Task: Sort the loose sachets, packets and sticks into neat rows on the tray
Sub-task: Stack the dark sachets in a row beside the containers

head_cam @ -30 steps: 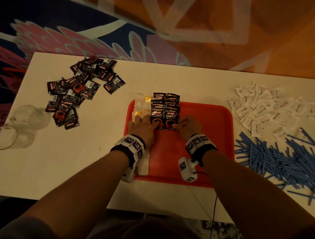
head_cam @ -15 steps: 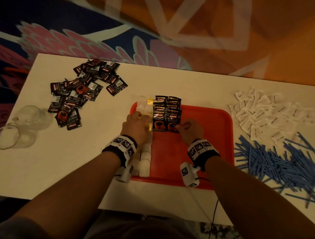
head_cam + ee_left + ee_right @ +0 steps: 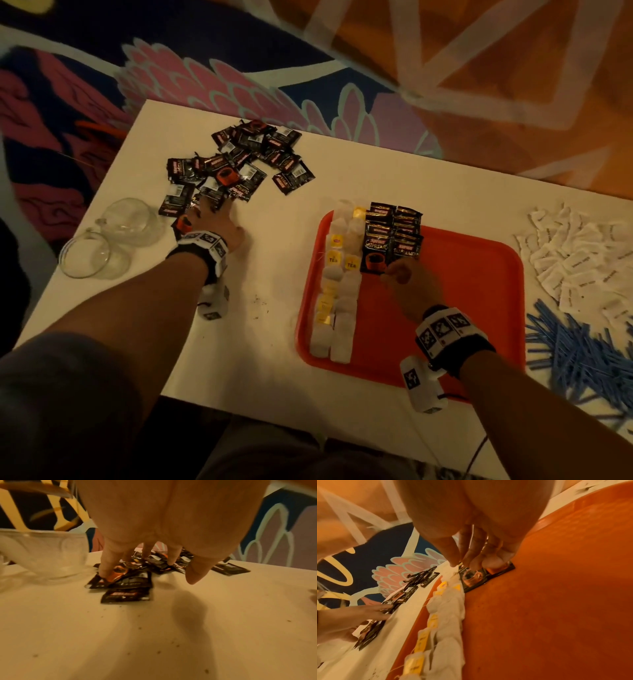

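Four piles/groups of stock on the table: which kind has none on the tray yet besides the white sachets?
The blue sticks: all loose right of the red tray. Tea bags and black coffee sachets already form rows there.

White sachets [image 3: 589, 253] and blue sticks [image 3: 582, 349] run off frame.

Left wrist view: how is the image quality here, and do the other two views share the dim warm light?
Left wrist: dim amber light, left hand looming and soft, coffee sachets blurred, the thumb's shadow on the table. Right wrist: the same cast, red tray grainy, right hand smeared. Head: dim, corners bent by the wide lens, white sachets washed out.
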